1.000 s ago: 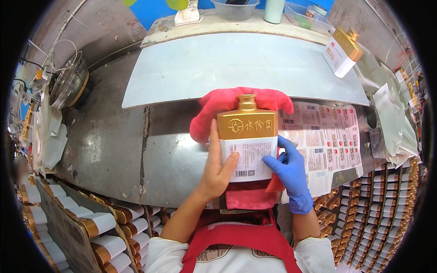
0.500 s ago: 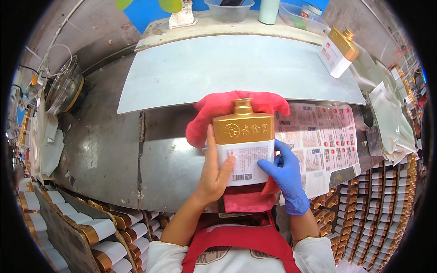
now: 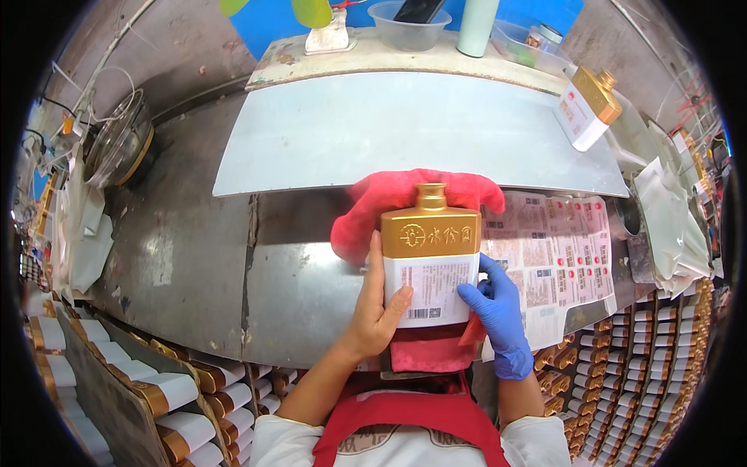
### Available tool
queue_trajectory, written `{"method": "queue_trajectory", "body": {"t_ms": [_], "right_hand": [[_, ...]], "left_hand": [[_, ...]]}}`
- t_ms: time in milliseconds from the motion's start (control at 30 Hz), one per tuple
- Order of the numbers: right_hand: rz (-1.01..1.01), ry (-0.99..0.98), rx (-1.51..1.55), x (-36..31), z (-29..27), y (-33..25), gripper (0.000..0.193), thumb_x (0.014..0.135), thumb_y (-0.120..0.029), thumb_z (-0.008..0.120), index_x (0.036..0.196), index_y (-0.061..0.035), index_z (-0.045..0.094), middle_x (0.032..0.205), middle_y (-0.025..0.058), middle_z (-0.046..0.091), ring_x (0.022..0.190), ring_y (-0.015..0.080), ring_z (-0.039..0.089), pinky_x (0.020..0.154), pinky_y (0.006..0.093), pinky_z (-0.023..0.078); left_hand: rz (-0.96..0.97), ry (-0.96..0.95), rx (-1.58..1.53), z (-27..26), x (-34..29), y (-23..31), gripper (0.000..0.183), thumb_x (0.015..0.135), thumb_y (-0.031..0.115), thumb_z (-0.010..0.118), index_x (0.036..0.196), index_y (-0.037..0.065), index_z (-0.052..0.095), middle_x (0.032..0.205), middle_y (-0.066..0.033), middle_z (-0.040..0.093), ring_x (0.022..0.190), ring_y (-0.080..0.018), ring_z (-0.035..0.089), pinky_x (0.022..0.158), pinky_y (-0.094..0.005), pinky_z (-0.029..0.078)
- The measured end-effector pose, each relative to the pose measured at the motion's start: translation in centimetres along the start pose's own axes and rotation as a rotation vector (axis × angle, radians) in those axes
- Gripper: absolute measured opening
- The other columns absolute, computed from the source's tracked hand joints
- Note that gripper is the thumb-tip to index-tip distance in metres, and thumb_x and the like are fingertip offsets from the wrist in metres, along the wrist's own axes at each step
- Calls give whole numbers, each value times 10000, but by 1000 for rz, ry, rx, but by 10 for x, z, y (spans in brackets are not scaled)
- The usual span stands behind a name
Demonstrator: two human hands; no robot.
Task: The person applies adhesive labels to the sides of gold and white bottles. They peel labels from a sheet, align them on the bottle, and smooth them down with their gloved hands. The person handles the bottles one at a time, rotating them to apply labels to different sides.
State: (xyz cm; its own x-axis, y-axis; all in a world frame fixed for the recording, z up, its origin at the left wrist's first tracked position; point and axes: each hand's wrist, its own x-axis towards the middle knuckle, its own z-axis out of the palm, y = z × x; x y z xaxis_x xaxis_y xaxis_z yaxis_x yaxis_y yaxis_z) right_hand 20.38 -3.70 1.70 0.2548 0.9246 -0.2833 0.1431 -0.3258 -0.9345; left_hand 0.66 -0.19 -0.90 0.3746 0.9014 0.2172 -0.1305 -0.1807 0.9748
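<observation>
A flat gold-and-white bottle [image 3: 430, 265] stands upright between my hands, its broad side with a printed label and barcode facing me. My bare left hand [image 3: 378, 308] grips its left edge, the thumb lying on the label's lower left. On the other side my right hand [image 3: 496, 315], in a blue glove, holds the lower right edge with its thumb against the white face. A small flat red piece [image 3: 471, 331] sticks out below the gloved fingers; what it is I cannot tell. Behind and beneath the bottle lies a red cloth [image 3: 360, 226].
Sheets of printed labels [image 3: 572, 249] lie right of the bottle. A pale board [image 3: 389, 132] spans the table's back, with another gold-and-white bottle [image 3: 585, 110] at its right end. Racks of similar bottles [image 3: 180, 389] stand at lower left and right. A metal bowl [image 3: 124, 140] sits far left.
The whole view has shifted slightly, so the table, bottle and hands appear a little lower and to the right. My grip on the bottle looks the same.
</observation>
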Motion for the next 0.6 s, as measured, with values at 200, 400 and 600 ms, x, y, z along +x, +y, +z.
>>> {"method": "queue_trajectory", "body": {"t_ms": [200,400,600], "right_hand": [[-15,-21,67,1,2,4,608,772,-180,736,1292,17,490,679,-51,510,590,24,433,544,189,374],[-59,-1,94,3,4,10,590,785,-181,723,1295,6,491,693,-41,523,601,30,444,549,193,381],[-58,-22,44,5,1,8,579,789,-174,722,1297,-12,497,653,-46,505,586,28,442,543,195,382]], "left_hand": [[21,7,7,3,1,-1,726,961,130,417,1434,-89,-88,1516,-239,89,1407,-291,113,1126,-355,94],[53,21,68,5,2,-1,703,928,48,360,1451,-43,-101,1502,-191,154,1374,-239,203,1111,-325,160],[40,16,-18,3,2,1,696,923,44,360,1460,-33,-76,1516,-172,143,1379,-231,199,1113,-325,156]]}}
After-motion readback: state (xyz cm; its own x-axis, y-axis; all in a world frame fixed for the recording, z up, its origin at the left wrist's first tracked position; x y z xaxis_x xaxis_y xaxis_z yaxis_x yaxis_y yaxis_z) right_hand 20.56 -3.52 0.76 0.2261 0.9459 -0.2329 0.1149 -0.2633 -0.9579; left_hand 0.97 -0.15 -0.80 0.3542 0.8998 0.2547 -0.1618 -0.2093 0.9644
